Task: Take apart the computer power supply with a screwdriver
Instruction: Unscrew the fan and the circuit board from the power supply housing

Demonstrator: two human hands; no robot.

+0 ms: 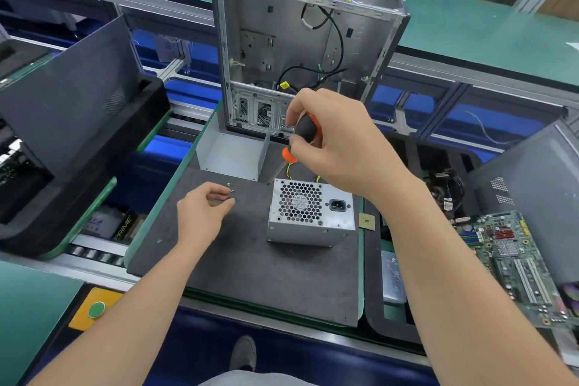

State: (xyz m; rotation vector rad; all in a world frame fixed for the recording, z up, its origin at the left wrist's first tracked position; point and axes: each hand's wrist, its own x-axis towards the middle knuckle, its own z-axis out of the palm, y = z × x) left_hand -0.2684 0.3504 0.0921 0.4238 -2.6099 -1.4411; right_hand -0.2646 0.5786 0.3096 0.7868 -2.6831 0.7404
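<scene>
Mat (250, 276) — power supply (310, 222) fan face toward wearer.
Right hand (338, 147) grips screwdriver (305, 131), shaft down-left; left hand (200, 213) loosely curled by screws (230, 188) — case (297, 41) behind.

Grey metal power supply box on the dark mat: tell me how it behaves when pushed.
The grey metal power supply box is probably stiff, being sheet-metal casing. It sits flat on the dark mat, so likely slides rather than tips. Its yellow wires behind may drag.

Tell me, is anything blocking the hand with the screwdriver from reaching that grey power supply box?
Nothing visible does. The right hand grips the screwdriver just above and behind the power supply; only the box's own yellow wires lie near the shaft.
</scene>
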